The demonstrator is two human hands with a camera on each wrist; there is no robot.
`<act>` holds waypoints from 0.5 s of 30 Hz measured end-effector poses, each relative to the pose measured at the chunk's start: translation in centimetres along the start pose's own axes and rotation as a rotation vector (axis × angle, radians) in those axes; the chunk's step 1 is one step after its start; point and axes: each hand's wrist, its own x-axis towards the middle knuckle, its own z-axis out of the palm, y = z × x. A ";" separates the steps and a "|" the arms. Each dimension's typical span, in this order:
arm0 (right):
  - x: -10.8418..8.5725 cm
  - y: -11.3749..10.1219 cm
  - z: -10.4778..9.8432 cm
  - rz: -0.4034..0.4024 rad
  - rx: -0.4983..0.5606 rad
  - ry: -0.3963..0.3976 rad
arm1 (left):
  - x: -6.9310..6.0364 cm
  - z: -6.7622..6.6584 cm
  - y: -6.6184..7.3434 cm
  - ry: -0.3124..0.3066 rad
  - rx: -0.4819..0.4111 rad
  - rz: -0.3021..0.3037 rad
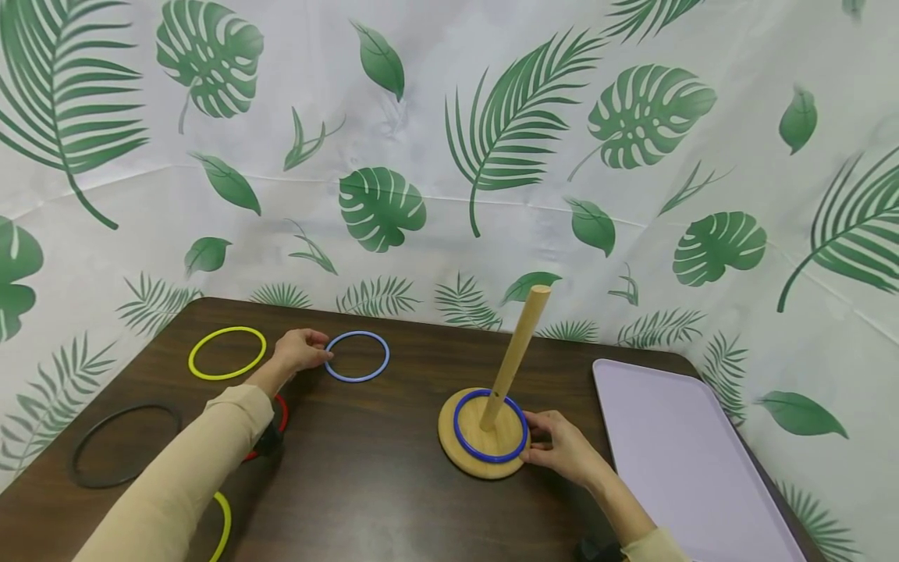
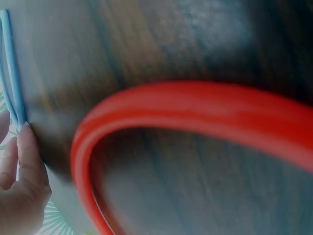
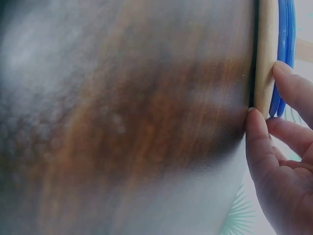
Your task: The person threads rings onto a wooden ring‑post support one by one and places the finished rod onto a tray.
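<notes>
My left hand [image 1: 298,351] pinches the left edge of a light blue ring [image 1: 358,380], which lies on the table. In the left wrist view, the fingertips of that hand [image 2: 24,191] meet the near end of the ring [image 2: 16,73]. My right hand [image 1: 565,449] grips the right edge of a round wooden base [image 1: 485,470] with an upright peg [image 1: 516,351]. A dark blue ring [image 1: 492,459] lies flat on the base around the peg. In the right wrist view, the fingers of this hand [image 3: 283,166] hold the base rim [image 3: 266,58] beside the dark blue ring [image 3: 282,39].
A red ring [image 2: 195,98] lies partly under my left forearm. Left of it are a yellow ring [image 1: 218,378], a black ring [image 1: 105,485] and a partly hidden second yellow ring [image 1: 226,519]. A pale purple tray [image 1: 674,437] lies at the table's right side. A leaf-patterned cloth hangs behind.
</notes>
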 end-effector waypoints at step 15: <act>-0.2 -0.2 0.0 -0.016 0.001 0.000 | -0.2 0.5 0.5 0.099 0.271 0.051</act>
